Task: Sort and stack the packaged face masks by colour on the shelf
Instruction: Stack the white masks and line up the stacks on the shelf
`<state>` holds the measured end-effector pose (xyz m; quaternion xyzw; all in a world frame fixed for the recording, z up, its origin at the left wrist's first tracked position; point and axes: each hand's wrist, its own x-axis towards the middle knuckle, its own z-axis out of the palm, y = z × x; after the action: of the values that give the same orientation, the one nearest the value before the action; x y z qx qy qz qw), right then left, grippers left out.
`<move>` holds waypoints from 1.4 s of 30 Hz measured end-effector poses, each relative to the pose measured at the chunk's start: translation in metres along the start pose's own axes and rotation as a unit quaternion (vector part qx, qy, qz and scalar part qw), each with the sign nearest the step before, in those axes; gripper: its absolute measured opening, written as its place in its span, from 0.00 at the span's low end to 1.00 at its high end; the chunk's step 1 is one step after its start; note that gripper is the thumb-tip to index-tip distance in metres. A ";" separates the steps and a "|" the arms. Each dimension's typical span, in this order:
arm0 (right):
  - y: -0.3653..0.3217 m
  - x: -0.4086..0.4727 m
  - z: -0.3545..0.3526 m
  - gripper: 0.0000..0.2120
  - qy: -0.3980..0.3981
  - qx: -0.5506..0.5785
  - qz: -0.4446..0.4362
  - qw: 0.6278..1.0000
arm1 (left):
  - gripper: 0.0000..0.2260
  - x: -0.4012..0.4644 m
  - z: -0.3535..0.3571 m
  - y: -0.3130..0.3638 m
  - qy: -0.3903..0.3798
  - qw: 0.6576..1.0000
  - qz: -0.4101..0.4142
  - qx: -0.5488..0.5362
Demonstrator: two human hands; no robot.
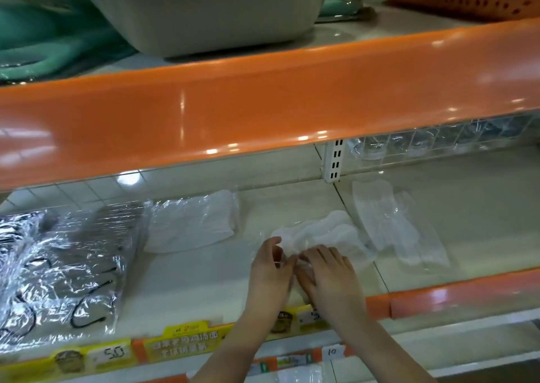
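Both hands meet over a white mask packet (321, 235) lying mid-shelf in clear plastic. My left hand (270, 268) pinches its near edge with curled fingers. My right hand (328, 274) presses flat on the same packet's near end. A stack of white mask packets (193, 223) lies to the left. Further left sits a pile of grey and black mask packets (62, 266) with dark ear loops showing. Another white mask packet (400, 225) lies to the right, past the shelf seam.
The orange front lip of the upper shelf (263, 111) overhangs the work area closely. Price labels (111, 353) line the shelf's front rail. A wire divider with clear packaged goods (438, 143) stands at the back right. Tubs and a green item rest on the upper shelf.
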<state>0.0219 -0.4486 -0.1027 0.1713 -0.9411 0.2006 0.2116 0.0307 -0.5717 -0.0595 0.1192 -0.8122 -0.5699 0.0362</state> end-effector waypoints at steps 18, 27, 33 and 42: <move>0.008 0.017 -0.012 0.13 -0.067 0.175 0.124 0.974 | 0.08 0.016 -0.057 -0.007 0.061 0.998 0.007 0.033; -0.007 0.042 -0.016 0.17 -0.068 0.180 0.178 0.965 | 0.10 0.017 -0.089 -0.019 0.154 0.981 0.119 -0.015; -0.035 0.070 -0.012 0.23 -0.125 0.340 0.243 0.900 | 0.10 0.024 -0.134 -0.017 0.241 0.962 0.066 -0.112; -0.081 0.086 0.017 0.07 -0.191 0.399 0.248 0.862 | 0.09 0.049 -0.193 -0.062 0.263 0.964 -0.029 0.015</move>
<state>-0.0243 -0.5463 -0.0522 0.0366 -0.8136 0.5686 -0.1155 0.0303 -0.7798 -0.0540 0.2885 -0.7790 -0.5067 0.2303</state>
